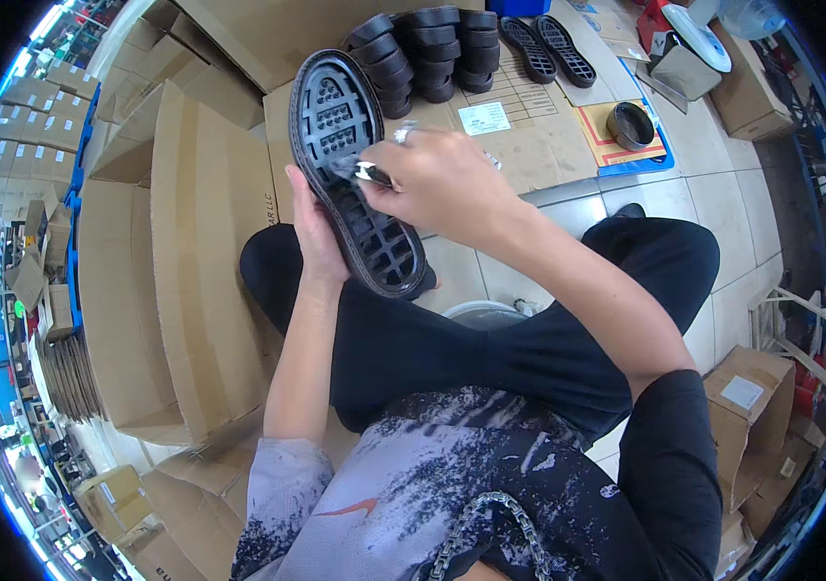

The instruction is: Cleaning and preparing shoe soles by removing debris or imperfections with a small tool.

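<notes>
A black shoe sole (335, 121) is held upright and slightly tilted, its ribbed, studded inner side turned up. My left hand (314, 232) grips it by the left edge, thumb along the rim and the other fingers mostly hidden behind. Closed in my right hand (447, 184) is a small brush (372, 174) with a black and white handle. Its greyish tip meets the inside of the sole near the middle; the exact contact is partly blurred.
Several stacked dark soles (437, 58) and a flat pair of soles (550, 53) lie on a cardboard sheet (539, 145) ahead. A dark round bowl (632, 126) stands at the right. Large open cartons (209, 261) crowd the left. Between my legs sits a whitish bucket (481, 310).
</notes>
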The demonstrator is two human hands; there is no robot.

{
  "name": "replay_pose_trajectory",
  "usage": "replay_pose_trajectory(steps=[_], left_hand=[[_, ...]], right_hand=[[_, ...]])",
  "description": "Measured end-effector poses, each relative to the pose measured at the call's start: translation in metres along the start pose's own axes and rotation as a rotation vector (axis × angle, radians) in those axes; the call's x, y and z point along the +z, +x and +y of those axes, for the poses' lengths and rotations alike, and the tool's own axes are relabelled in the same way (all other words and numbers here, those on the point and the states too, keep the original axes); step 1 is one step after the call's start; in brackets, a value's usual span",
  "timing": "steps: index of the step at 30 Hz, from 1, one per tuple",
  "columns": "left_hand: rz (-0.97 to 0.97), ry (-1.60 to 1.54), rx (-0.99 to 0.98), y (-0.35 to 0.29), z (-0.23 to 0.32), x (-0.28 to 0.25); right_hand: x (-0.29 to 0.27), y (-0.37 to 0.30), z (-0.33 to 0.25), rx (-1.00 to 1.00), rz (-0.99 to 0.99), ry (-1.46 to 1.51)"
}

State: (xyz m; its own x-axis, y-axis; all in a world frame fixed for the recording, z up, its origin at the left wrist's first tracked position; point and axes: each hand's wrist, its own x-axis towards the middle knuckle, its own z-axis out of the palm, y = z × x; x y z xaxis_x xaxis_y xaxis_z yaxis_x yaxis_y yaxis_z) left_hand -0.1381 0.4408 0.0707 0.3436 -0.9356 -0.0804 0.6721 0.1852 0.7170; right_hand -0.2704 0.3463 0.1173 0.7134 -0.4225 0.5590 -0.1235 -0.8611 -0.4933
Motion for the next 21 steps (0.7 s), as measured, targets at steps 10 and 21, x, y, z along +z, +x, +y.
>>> replay_pose_trajectory(steps=[10, 21], left_hand=[[-0.072, -0.029, 0.007, 0.006, 0.009, -0.016], [0.139, -0.029, -0.081, 0.006, -0.007, -0.003]], right_hand=[[0.008, -0.039, -0.031, -0.438, -0.135, -0.357], [-0.01, 0.001, 0.028, 0.107, -0.575, 0.41]])
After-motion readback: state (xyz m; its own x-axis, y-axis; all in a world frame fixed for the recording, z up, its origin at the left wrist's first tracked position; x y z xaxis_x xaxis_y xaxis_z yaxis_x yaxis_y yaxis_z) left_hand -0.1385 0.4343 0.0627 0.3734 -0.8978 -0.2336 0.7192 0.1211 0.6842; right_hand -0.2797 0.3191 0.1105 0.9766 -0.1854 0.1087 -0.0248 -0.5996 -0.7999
